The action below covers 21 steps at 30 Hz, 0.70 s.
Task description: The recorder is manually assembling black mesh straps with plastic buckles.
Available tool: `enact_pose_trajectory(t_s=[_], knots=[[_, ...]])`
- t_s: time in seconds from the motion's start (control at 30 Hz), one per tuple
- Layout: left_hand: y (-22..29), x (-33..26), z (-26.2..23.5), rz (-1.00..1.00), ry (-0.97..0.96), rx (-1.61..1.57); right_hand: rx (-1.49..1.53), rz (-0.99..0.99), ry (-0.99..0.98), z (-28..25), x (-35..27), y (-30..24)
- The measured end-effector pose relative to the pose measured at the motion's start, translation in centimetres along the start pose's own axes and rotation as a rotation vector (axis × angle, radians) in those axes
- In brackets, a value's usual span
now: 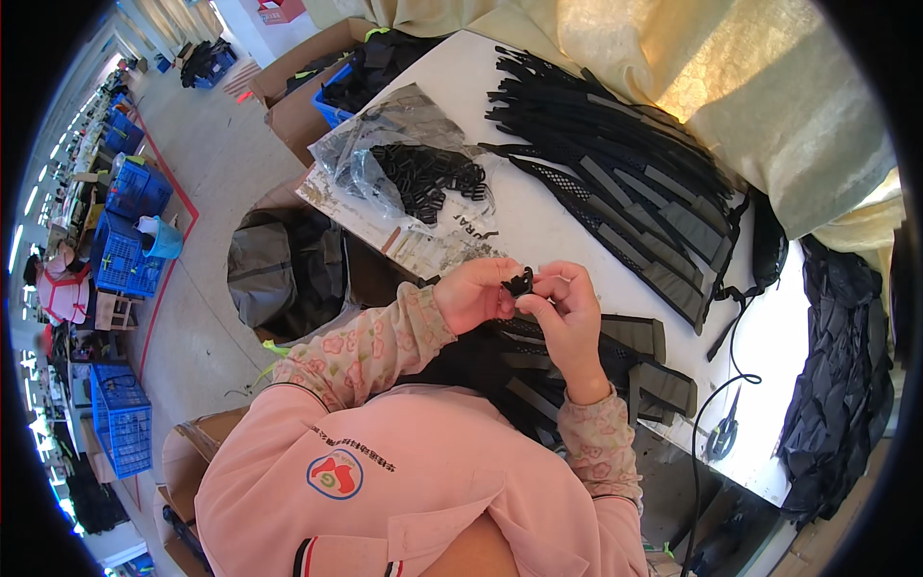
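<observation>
We see a clear plastic bag (385, 144) lying open at the far left corner of the white counter (538, 226), a heap of black buckles (428, 178) spilling from its mouth. Under the bag lies a flat printed sheet (423, 245), pale with dark lettering, reaching the counter's near left edge. To the left of the counter stand 2 brown cardboard boxes (298, 96), one holding a blue crate. Blue crates (125, 260) are also stacked on the floor further left. A round red, green and blue badge (335, 474) sits on the pink garment at the lower edge.

Both forearms, in floral sleeves, rise from below and meet over the counter's near edge. The left hand (473, 293) is curled, thumb and fingers pinching a small black buckle (519, 283) from the left. The right hand (567, 308) is bent at the wrist, its fingertips closed on the same buckle from the right. The buckle sits between the 2 hands, held above a grey and black strap piece (615, 361) lying at the counter's edge.

Further back, a long row of black and grey straps (625, 183) fans across the counter. Black scissors (721, 433) rest near the right corner.
</observation>
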State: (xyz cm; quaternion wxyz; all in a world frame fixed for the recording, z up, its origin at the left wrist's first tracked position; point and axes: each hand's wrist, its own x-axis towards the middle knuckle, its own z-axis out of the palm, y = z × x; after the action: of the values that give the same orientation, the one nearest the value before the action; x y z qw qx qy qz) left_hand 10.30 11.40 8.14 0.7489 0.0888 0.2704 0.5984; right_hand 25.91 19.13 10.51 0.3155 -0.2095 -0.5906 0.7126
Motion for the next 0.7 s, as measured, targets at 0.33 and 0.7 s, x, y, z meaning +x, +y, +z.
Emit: enact_pose_trajectory(t_s=[0.33, 0.7], knots=[[0.1, 0.4, 2.1, 0.416, 0.198, 0.573, -0.74, -0.569, 0.175, 0.4, 0.1, -0.8], [-1.2, 0.9, 1.7, 0.558, 0.19, 0.736, 0.142, 0.215, 0.137, -0.4, -0.4, -0.5]])
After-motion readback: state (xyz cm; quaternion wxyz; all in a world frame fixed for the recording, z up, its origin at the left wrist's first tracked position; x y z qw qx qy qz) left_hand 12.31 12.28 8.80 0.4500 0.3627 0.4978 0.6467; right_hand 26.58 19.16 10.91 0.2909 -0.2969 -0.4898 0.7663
